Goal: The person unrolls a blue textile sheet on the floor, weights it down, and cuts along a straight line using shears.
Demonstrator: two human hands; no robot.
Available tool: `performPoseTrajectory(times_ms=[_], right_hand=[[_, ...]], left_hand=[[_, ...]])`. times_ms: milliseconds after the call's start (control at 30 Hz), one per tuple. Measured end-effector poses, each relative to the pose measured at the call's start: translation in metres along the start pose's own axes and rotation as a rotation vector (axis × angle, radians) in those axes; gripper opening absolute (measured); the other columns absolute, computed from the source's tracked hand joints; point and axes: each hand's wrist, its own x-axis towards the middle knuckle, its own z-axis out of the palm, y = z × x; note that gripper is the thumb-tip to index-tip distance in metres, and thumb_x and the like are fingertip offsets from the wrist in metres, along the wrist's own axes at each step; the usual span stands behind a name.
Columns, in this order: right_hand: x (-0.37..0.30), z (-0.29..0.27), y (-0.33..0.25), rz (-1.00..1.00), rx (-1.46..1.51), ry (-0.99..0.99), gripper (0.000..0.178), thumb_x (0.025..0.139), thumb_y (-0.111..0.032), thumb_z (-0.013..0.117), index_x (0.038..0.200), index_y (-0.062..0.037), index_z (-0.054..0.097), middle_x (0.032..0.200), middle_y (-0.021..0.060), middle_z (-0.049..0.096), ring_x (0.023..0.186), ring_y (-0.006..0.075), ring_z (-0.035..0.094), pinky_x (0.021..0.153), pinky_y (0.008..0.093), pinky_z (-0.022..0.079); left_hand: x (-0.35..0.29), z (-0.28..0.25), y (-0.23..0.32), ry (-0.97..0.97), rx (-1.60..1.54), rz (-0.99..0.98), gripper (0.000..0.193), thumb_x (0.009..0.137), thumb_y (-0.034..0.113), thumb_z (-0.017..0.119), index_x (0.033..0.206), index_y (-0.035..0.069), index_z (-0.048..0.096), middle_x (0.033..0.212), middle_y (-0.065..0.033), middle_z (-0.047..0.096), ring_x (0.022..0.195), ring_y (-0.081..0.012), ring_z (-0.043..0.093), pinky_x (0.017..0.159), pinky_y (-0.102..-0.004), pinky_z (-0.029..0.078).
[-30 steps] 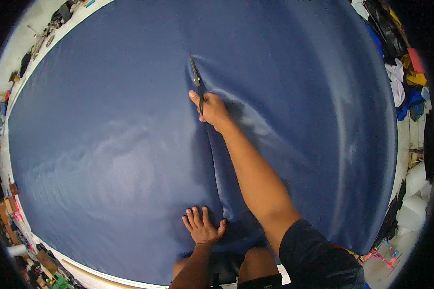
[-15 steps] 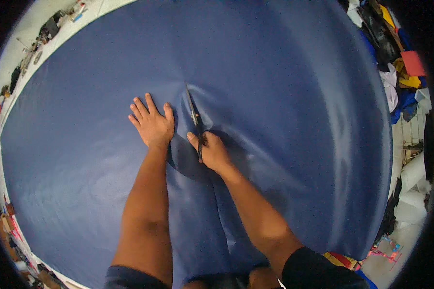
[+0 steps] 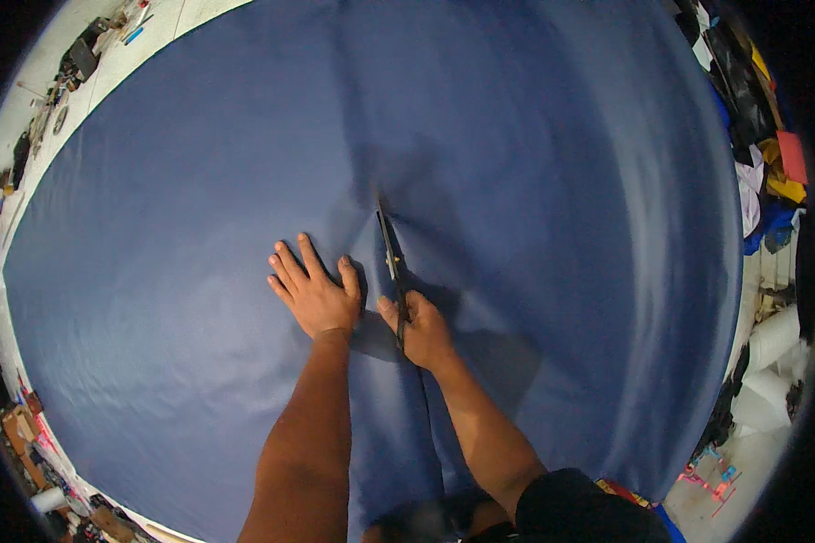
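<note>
A large sheet of smooth dark blue material [image 3: 181, 217] is spread out under both hands. My left hand [image 3: 321, 294] lies flat on it with the fingers spread, just left of the cut. In my right hand [image 3: 427, 335] is a pair of scissors [image 3: 391, 257] with dark handles, the thumb and fingers wrapped round them. The blades point away from me, their tips at the sheet, which puckers around them. A slit runs from near the scissors back toward my body. The lower blade is partly hidden by the material.
Tools and small items lie along the pale strip [image 3: 131, 68] on the left. Piled fabrics [image 3: 750, 195] and a red piece [image 3: 791, 157] sit at the far right. White rolls [image 3: 770, 342] stand below them, with a pink frame-like object [image 3: 704, 480] at lower right.
The whole view has shifted, so the sheet's surroundings sit lower on the right. Both hands and the scissors appear lower and further right in the picture. My left hand remains flat, my right still grips the scissors.
</note>
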Motion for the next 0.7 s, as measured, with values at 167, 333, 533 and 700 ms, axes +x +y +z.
performPoseTrajectory(times_ms=[167,333,533,700], right_hand=[[-0.009,-0.013,-0.021,0.059,0.140,-0.120,0.042,0.094,-0.044,0.067,0.082,-0.0060,0.055,0.067,0.0021,0.052,0.062,0.0127,0.051,0.058,0.0324,0.042],[-0.009,-0.007,0.006,0.056,0.125,-0.057,0.038,0.095,-0.039,0.068,0.079,-0.0077,0.053,0.064,-0.0001,0.051,0.057,0.0096,0.048,0.052,0.0276,0.039],[-0.011,-0.001,-0.013,0.047,0.110,-0.028,0.038,0.096,-0.034,0.068,0.074,-0.0082,0.052,0.060,-0.0017,0.049,0.051,0.0080,0.046,0.047,0.0275,0.037],[0.026,0.004,-0.012,-0.105,0.109,-0.001,0.042,0.097,-0.040,0.065,0.073,-0.0079,0.052,0.057,-0.0010,0.048,0.049,0.0097,0.046,0.046,0.0292,0.037]], left_hand=[[-0.001,-0.001,-0.008,-0.021,0.010,-0.021,0.071,0.093,0.047,0.048,0.152,0.009,0.037,0.158,-0.0251,0.026,0.149,-0.0419,0.020,0.121,-0.0558,0.012],[-0.005,0.000,0.000,-0.027,-0.015,-0.015,0.071,0.092,0.046,0.049,0.151,0.008,0.037,0.158,-0.0253,0.026,0.148,-0.0424,0.020,0.121,-0.0559,0.012],[-0.006,0.002,-0.008,-0.015,-0.018,-0.023,0.071,0.091,0.046,0.050,0.151,0.008,0.038,0.157,-0.0259,0.027,0.148,-0.0440,0.021,0.120,-0.0573,0.013],[-0.007,0.000,-0.005,0.006,-0.019,-0.013,0.071,0.091,0.046,0.051,0.150,0.007,0.040,0.156,-0.0270,0.029,0.147,-0.0450,0.022,0.119,-0.0583,0.014]])
